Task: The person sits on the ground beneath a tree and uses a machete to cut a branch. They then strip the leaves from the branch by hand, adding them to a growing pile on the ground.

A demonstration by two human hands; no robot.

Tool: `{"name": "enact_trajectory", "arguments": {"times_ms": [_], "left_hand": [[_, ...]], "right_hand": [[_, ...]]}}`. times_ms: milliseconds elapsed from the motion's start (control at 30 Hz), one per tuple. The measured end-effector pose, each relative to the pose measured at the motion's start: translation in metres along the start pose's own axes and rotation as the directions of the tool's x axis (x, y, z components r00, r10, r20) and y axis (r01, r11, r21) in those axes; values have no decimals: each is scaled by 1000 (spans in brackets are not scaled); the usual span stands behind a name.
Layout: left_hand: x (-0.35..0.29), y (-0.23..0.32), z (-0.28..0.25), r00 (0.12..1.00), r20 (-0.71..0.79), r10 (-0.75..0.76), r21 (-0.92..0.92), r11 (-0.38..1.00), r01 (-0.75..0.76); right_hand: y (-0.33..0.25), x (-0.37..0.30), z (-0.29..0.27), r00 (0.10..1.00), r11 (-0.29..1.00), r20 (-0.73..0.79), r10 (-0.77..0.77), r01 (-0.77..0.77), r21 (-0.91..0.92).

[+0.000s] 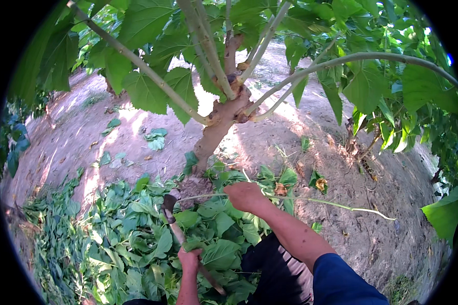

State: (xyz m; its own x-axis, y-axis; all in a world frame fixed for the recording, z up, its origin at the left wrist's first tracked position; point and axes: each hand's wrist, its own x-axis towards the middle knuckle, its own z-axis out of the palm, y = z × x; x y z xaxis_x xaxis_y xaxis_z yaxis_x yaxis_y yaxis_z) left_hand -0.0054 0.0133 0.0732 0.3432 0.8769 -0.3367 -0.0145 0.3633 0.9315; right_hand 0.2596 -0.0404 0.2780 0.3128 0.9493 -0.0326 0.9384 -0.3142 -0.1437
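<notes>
Bare dirt ground [341, 168] lies open beyond the trunk [213, 132]; cut leaves [137, 239] crowd the near left. The left hand [189, 259] clenches a sickle [174, 218]. The right hand [244, 195] grips a thin stripped branch [331, 203] stretching rightward.

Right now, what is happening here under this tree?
A person is crouched on bare soil beside a small tree trunk. The right hand grips a thin cut branch that lies stretched out to the right, stripped of most leaves. The left hand holds a hatchet by its handle, blade end up. A heap of cut green leaves lies in front of the person.
</notes>
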Motion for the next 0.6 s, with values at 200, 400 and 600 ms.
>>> {"name": "enact_trajectory", "arguments": {"times_ms": [200, 400, 600], "left_hand": [[-2, 4, 3, 1000, 8, -11, -22, 1000, 11], [0, -3, 0, 1000, -3, 7, -35, 999, -7], [-1, 1, 2, 1000, -4, 10, -12, 1000, -10]], "right_hand": [[3, 2, 0, 997, 1000, 74, 1, 1, -28], [7, 7, 9, 996, 999, 87, -5, 8, -32], [17, 8, 18, 994, 999, 106, -3, 8, -52]]}}
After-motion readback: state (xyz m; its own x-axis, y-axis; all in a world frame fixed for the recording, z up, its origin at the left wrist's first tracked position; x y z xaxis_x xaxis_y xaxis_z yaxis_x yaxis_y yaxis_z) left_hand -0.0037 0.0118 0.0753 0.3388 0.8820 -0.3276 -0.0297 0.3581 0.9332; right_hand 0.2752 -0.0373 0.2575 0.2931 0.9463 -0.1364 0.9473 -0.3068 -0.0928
